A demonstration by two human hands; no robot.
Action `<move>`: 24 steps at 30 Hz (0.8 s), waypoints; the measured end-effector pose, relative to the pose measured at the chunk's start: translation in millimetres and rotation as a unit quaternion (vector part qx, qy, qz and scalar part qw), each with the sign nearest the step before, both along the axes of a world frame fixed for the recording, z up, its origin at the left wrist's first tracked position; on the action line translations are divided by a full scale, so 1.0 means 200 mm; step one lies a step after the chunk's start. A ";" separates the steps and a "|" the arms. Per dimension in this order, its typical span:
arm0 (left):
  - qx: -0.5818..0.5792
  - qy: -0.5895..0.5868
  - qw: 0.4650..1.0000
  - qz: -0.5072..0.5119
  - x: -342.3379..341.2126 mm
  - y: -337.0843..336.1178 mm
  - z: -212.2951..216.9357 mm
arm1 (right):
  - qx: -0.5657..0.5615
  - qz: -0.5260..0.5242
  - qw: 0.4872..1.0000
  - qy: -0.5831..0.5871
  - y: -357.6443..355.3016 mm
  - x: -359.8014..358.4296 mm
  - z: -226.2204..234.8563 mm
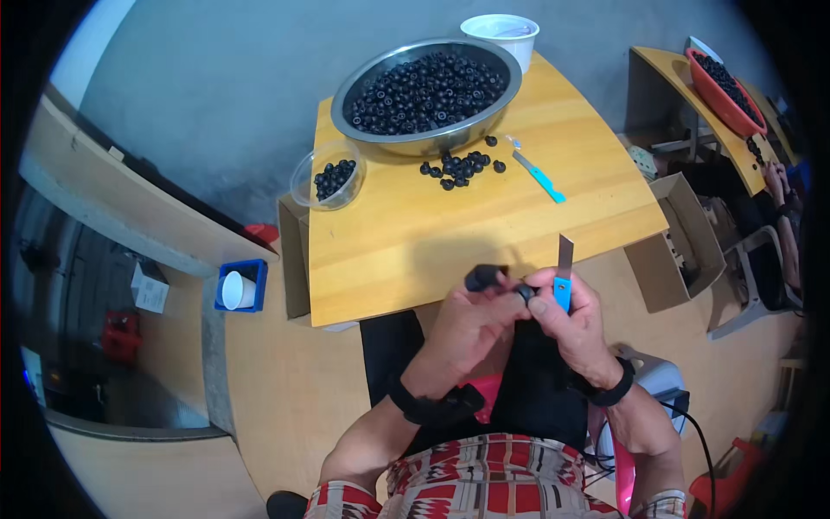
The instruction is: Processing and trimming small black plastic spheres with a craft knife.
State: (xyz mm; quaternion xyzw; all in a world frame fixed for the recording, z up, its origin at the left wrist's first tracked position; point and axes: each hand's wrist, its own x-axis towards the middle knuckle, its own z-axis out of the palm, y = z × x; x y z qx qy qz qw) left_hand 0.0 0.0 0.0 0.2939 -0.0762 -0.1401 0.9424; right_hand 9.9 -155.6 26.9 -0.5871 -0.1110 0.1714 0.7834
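My left hand pinches a small dark round fruit at its fingertips, just below the near edge of the wooden table; a black cap covers one finger. My right hand grips a blue-handled knife with its blade pointing up, thumb pressed against the same fruit. Both hands meet over my lap. A steel bowl full of the dark fruits stands at the table's far side, with a loose pile of fruits in front of it.
A clear plastic tub with a few fruits sits at the table's left edge. A second blue-handled knife lies right of the pile. A white bucket stands behind the bowl. Cardboard boxes flank the table. Another person sits far right by a red bowl.
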 end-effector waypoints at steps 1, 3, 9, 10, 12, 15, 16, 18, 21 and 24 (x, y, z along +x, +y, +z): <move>0.007 0.038 0.997 0.063 0.02 0.04 0.05 | 0.000 -0.018 1.000 -0.019 0.00 0.00 -0.02; 0.025 0.099 0.974 0.201 0.12 0.15 0.14 | 0.001 -0.032 0.999 -0.038 -0.03 0.00 -0.03; 0.059 0.094 0.899 0.424 0.52 0.82 0.23 | 0.048 -0.056 0.997 0.039 -0.05 0.01 -0.03; 0.069 0.109 0.885 0.448 0.54 0.82 0.25 | 0.050 -0.058 0.996 0.039 -0.05 0.02 -0.04; 0.080 0.125 0.873 0.465 0.56 0.78 0.26 | 0.040 -0.053 0.998 0.026 -0.06 0.03 -0.06; 0.238 0.121 0.885 0.381 0.56 0.57 0.21 | 0.028 -0.056 0.997 0.035 -0.07 0.04 -0.06; 0.310 0.113 0.896 0.297 0.57 0.51 0.19 | 0.028 -0.055 0.997 0.037 -0.07 0.04 -0.06; 0.377 0.104 0.897 0.207 0.60 0.40 0.12 | 0.023 -0.048 0.998 0.031 -0.08 0.04 -0.06; 0.499 0.075 0.836 0.217 0.67 0.35 0.02 | 0.028 -0.048 0.998 0.031 -0.08 0.04 -0.05; 0.655 0.089 0.721 0.207 0.71 0.34 -0.01 | 0.028 -0.053 0.998 0.029 -0.09 0.04 -0.04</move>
